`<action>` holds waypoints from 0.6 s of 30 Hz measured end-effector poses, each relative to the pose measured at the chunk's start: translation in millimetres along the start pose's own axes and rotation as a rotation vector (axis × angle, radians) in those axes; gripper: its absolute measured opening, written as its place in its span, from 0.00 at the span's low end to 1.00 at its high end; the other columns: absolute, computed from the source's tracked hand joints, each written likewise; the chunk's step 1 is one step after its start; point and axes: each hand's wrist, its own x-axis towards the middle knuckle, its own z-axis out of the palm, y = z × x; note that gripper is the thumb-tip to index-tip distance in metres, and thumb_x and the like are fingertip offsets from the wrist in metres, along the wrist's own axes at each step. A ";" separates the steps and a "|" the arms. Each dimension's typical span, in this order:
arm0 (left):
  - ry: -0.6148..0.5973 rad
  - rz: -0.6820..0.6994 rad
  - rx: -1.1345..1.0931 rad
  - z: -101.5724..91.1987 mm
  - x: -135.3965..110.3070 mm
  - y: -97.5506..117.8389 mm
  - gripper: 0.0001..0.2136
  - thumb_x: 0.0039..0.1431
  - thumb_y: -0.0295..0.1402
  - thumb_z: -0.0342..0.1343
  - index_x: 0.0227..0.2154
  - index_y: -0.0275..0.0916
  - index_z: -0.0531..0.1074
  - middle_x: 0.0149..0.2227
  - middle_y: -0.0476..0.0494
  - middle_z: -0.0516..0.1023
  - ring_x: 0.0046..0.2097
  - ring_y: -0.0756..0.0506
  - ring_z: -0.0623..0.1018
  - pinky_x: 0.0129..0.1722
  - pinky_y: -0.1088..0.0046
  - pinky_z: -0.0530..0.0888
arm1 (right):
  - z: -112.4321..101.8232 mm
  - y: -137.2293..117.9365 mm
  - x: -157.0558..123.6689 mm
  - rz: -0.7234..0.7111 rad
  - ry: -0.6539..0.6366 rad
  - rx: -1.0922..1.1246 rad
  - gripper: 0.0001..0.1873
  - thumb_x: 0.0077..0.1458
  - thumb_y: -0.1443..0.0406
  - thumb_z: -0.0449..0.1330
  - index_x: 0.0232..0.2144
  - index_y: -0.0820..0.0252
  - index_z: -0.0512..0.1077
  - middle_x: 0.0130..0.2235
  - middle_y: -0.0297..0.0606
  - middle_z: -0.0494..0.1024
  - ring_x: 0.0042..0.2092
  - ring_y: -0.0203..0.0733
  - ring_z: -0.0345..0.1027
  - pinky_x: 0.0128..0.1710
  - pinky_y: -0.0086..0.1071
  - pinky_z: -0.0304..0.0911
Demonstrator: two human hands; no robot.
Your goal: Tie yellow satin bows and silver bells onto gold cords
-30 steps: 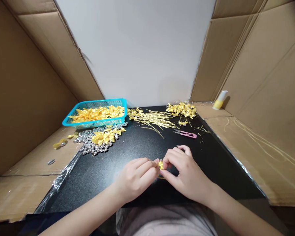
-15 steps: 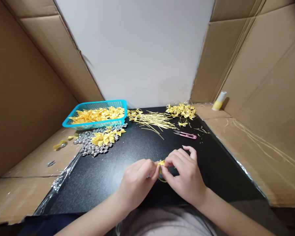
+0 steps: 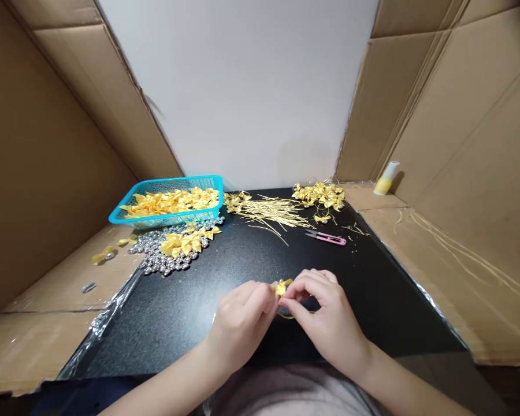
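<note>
Both my hands meet low over the black tabletop (image 3: 225, 271), pinching one small yellow ribbon bow (image 3: 281, 287) between their fingertips. My left hand (image 3: 241, 323) grips it from the left with curled fingers. My right hand (image 3: 326, 320) pinches it from the right, and a thin gold cord loop (image 3: 286, 315) hangs just below the bow.
A teal basket (image 3: 164, 186) of yellow bows stands at the back left, with silver bells (image 3: 156, 260) and loose bows (image 3: 186, 241) in front. Gold cords (image 3: 273, 212), a pile of finished bows (image 3: 320, 195) and pink snips (image 3: 327, 237) lie behind. Cardboard walls enclose both sides; a glue bottle (image 3: 385, 177) stands back right.
My right hand's fingers, raised half a second ago, have curled down closer over the bow. Both hands stay in the same spot, still working the bow.
</note>
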 end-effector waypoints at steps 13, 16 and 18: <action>-0.035 -0.108 -0.115 -2.1 5.6 4.4 0.12 0.60 0.25 0.52 0.23 0.41 0.58 0.19 0.54 0.72 0.20 0.53 0.72 0.20 0.81 0.66 | -5.1 -6.2 -6.9 -0.077 -0.093 0.015 0.07 0.57 0.72 0.57 0.29 0.56 0.68 0.29 0.29 0.73 0.33 0.37 0.67 0.42 0.37 0.52; -0.005 -0.122 -0.183 -1.4 4.6 4.1 0.13 0.58 0.23 0.54 0.24 0.41 0.57 0.21 0.53 0.75 0.22 0.53 0.75 0.23 0.82 0.69 | -14.9 -3.8 -2.2 -0.163 0.002 0.007 0.06 0.54 0.73 0.58 0.31 0.57 0.69 0.28 0.30 0.72 0.33 0.37 0.66 0.41 0.36 0.53; 0.010 -0.113 -0.181 -1.0 3.5 3.8 0.13 0.57 0.22 0.55 0.24 0.41 0.58 0.23 0.52 0.76 0.24 0.53 0.76 0.24 0.81 0.70 | -19.6 -0.9 2.6 -0.179 0.064 -0.003 0.06 0.53 0.73 0.59 0.32 0.58 0.70 0.28 0.30 0.71 0.32 0.36 0.65 0.39 0.36 0.54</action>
